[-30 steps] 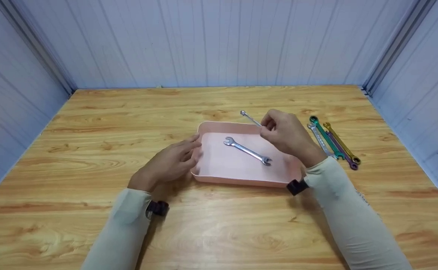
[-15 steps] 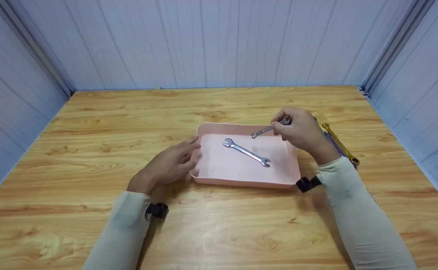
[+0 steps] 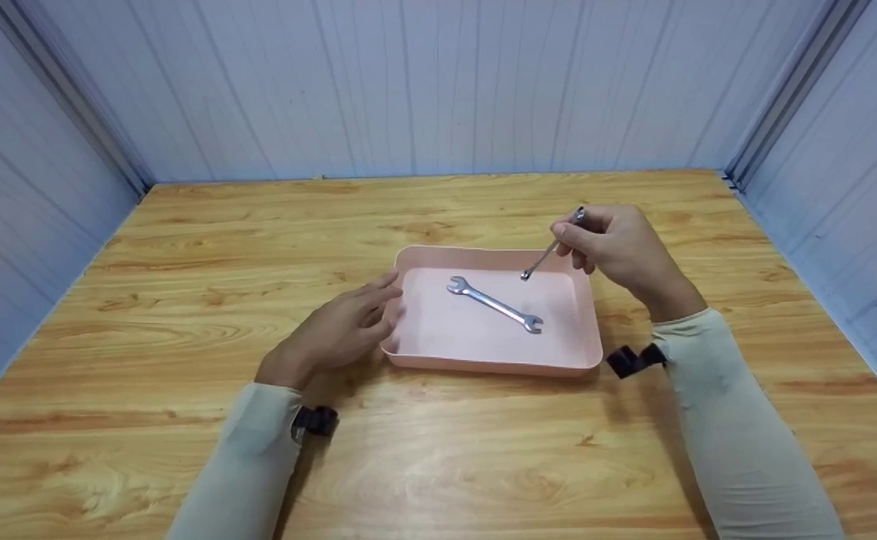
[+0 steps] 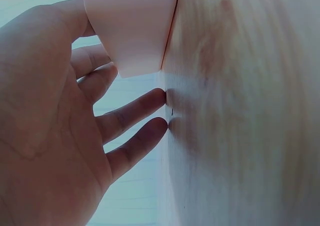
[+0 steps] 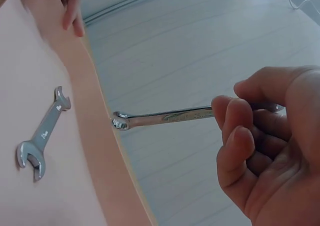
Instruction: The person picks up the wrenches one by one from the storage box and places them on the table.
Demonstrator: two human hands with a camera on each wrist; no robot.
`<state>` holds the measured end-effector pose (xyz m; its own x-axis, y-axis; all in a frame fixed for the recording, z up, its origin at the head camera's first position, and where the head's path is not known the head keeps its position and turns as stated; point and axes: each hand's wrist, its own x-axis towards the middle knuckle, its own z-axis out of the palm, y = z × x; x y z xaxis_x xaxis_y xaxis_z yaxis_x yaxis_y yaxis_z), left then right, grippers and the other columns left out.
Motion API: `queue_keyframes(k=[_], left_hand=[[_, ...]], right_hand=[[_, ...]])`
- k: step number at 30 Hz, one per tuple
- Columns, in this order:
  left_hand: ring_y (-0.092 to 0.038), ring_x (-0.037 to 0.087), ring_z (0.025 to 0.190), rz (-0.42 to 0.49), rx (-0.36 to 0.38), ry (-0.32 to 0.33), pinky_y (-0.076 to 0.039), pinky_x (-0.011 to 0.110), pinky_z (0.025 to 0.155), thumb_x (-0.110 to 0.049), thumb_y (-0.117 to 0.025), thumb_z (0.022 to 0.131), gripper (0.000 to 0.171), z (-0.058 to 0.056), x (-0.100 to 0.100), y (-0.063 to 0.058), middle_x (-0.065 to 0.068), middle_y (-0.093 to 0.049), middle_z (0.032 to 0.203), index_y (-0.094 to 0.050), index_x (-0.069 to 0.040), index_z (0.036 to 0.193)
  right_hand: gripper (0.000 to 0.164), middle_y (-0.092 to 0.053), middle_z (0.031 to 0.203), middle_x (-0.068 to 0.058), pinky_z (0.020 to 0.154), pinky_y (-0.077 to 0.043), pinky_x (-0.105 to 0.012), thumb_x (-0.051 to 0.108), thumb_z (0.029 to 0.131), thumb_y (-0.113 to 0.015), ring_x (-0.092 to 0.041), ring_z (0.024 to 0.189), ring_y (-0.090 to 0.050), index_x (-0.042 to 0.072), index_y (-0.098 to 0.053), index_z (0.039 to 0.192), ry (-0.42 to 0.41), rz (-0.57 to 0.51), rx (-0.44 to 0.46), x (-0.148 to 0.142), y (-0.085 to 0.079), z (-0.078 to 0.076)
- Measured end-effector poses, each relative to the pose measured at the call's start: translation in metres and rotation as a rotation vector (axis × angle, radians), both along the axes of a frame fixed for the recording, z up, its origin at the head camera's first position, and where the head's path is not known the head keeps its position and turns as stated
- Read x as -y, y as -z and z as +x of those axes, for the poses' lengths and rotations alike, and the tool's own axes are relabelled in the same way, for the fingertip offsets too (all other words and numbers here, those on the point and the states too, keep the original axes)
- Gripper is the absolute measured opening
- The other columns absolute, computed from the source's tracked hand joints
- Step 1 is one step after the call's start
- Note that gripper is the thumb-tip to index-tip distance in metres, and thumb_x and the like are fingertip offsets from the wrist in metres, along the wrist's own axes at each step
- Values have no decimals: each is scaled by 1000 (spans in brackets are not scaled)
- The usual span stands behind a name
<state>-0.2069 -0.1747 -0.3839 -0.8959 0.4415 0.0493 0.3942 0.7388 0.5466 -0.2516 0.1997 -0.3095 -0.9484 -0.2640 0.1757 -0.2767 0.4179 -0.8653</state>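
Observation:
A shallow pink tray [image 3: 494, 365] lies on the wooden table, with a silver open-end wrench [image 3: 497, 306] flat on its floor. My left hand [image 3: 342, 324] rests at the tray's left wall, fingers loosely extended; in the left wrist view, some fingertips [image 4: 102, 78] meet the wall while others reach the table. Over the tray's back right corner, my right hand [image 3: 626, 251] pinches a thinner silver wrench [image 3: 542, 259] between thumb and fingers. This wrench slants, one end pointing down above the tray floor. The right wrist view shows its ring end [image 5: 121, 121].
White ribbed panels [image 3: 438, 90] stand behind the table [image 3: 438, 450] and at both sides. A black wrist camera [image 3: 628, 361] on the right arm hangs close to the tray's front right corner. No coloured wrenches show beside the right hand now.
My right hand has shifted right, and the held wrench has turned from pointing back left to pointing down into the tray. The coloured wrenches at right became covered. My left hand stays put.

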Motion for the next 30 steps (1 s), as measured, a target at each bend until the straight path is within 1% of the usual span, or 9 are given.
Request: queue_keyframes(k=[5,11,15,18,22,24,25,30], left_hand=[[-29,18,146,-9,0,-11,-28,43,117,-40,-45,106,51,0,1,-1,-6,-27,163,-49,-14,150],[-30,18,146,-4,-7,-7,-29,43,116,-36,-46,106,49,1,0,-2,-6,-28,162,-51,-13,149],[-30,18,146,-8,-17,0,-30,42,116,-36,-47,106,49,0,-1,-3,-4,-29,162,-51,-11,149],[-31,18,146,-13,-22,1,-30,42,116,-37,-46,106,50,-1,-1,-3,-4,-29,162,-51,-11,148],[-30,17,146,-10,-17,2,-29,41,116,-38,-46,106,50,-1,-1,-3,-4,-28,162,-51,-12,149],[-29,17,146,-7,-13,0,-29,41,116,-39,-45,106,50,0,-1,-3,-4,-28,162,-51,-12,149],[-30,17,146,-6,-12,-2,-29,41,116,-39,-45,106,50,0,-1,-3,-4,-28,162,-51,-12,149],[-29,18,147,-8,-4,-8,-28,42,117,-37,-46,106,50,1,0,-4,-4,-27,162,-49,-13,150]], right_hand=[[41,-69,83,-15,57,-50,-26,40,97,-65,-19,65,-57,1,-73,94,44,3,-38,-4,-2,0],[42,-67,78,-11,55,-48,-26,37,97,-67,-17,62,-55,-4,-71,92,51,-66,-61,-12,-9,0],[41,-66,77,-9,54,-47,-26,40,96,-67,-16,62,-55,0,-73,92,94,-62,-59,-20,-10,-1],[41,-64,75,-8,54,-47,-24,41,95,-68,-15,62,-55,1,-75,95,131,-97,-42,-27,-9,-2],[43,-63,74,-8,54,-48,-23,38,93,-71,-14,60,-54,-5,-74,98,140,-220,4,-39,-5,-6],[45,-64,74,-8,54,-48,-23,39,93,-71,-14,60,-55,-6,-74,99,144,-245,20,-45,-2,-10],[47,-64,74,-8,54,-48,-24,40,92,-70,-14,60,-55,-6,-74,99,150,-247,28,-48,0,-11],[53,-63,76,-6,55,-46,-23,48,94,-65,-14,63,-54,-4,-74,100,166,-182,55,-63,7,-16]])
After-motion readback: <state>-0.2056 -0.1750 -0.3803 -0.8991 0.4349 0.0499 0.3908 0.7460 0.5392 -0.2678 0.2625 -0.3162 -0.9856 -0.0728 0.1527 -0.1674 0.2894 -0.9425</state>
